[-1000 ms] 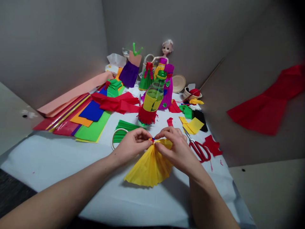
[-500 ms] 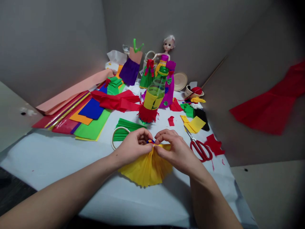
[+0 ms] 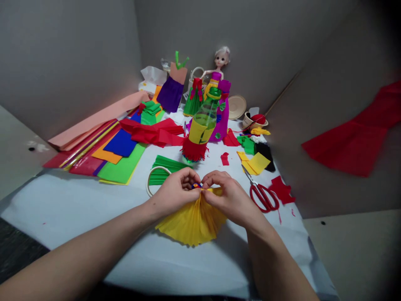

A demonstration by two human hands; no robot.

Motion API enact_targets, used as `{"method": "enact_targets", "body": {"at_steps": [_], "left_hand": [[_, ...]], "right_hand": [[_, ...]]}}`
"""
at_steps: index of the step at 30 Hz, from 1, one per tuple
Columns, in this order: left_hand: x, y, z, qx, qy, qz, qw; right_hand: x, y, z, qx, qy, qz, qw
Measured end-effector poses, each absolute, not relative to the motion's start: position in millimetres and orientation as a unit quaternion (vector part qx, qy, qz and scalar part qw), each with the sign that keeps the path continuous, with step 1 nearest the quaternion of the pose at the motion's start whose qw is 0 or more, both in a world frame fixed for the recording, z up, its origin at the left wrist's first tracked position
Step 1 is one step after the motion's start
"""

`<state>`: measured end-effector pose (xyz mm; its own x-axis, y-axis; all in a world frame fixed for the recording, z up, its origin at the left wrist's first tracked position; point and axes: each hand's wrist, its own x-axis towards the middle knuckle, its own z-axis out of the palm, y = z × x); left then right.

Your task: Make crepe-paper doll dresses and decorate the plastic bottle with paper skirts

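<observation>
A pleated yellow paper fan point(image 3: 191, 221) lies on the white table sheet point(image 3: 78, 209), spreading toward me. My left hand point(image 3: 173, 193) and my right hand point(image 3: 228, 196) pinch its gathered top from either side, fingers closed. Between the fingertips sits a small red and blue piece point(image 3: 196, 185). Just beyond my hands stands a green plastic bottle point(image 3: 203, 125) wrapped in a yellow band and a red fringe skirt.
Red scissors point(image 3: 262, 195) lie right of my right hand. A tape ring point(image 3: 153, 177) and folded green paper point(image 3: 166, 166) sit left. Coloured sheets point(image 3: 120, 146), paper dresses, a doll point(image 3: 219, 69), a bowl point(image 3: 253, 121) and red paper scraps point(image 3: 282, 189) crowd the back.
Both hands have shifted slightly up and closer together at the fan's top. The fan has swung a little to the left under them.
</observation>
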<state>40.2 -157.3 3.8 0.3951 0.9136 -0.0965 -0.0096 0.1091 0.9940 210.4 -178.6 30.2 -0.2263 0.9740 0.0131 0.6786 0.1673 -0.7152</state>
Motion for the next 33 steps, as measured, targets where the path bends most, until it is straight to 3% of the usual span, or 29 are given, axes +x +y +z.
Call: {"method": "enact_targets", "body": {"at_steps": [15,22,33], "left_hand": [[37,-154,0,0.562,0.426,0.367,0.606],[38,-157,0,0.565,0.406,0.366,0.619],[35,-152,4,0.547,0.436,0.347,0.625]], "right_hand": [[223,-173,27,-0.553,-0.731,0.348,0.197],[219,-172,25,-0.547,-0.717,0.365,0.232],[224,-169,21,-0.552,-0.706,0.389,0.214]]}}
